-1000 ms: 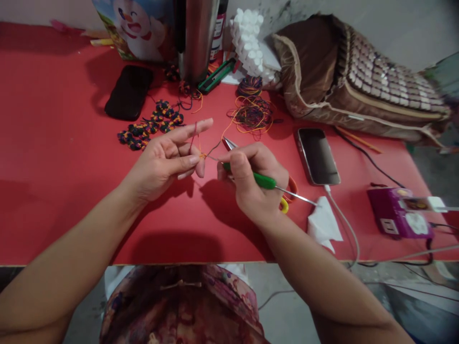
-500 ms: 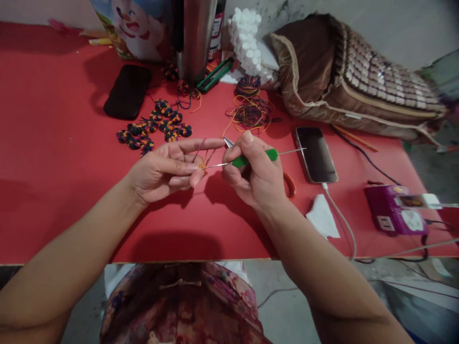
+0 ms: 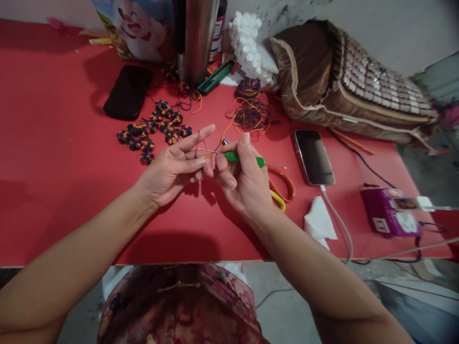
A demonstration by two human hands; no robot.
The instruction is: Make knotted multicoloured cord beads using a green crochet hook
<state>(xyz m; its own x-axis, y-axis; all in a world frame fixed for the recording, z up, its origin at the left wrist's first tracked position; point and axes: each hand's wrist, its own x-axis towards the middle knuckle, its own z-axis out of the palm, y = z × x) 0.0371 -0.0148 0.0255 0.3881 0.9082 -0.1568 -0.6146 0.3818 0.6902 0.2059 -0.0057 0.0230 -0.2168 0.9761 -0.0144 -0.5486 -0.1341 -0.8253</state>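
Observation:
My right hand [image 3: 245, 179] is closed around the green handle of a crochet hook [image 3: 233, 156]. The thin metal shaft points left into the yarn at my left hand [image 3: 175, 165]. That hand pinches a small bit of orange yarn work [image 3: 208, 154] between thumb and fingers, its index finger stretched out with a strand looped over it. From there the yarn runs up to a loose tangle of dark and orange yarn [image 3: 251, 114]. Scissors with orange and yellow handles [image 3: 285, 184] lie partly hidden under my right hand. Several crocheted multicolour pieces [image 3: 139, 131] rest beyond my left hand.
On the red table [image 3: 53, 167] lie a black phone [image 3: 128, 92], a charging phone [image 3: 313, 156], a white tissue [image 3: 319, 220] and a purple power adapter [image 3: 389, 212]. Along the back stand a metal flask [image 3: 196, 40], a green cutter [image 3: 215, 77] and a brown cushion [image 3: 358, 76].
The hook's tip has moved left and up past my left fingers, and both hands are closer together. My left index finger now points higher, and more of the scissors shows.

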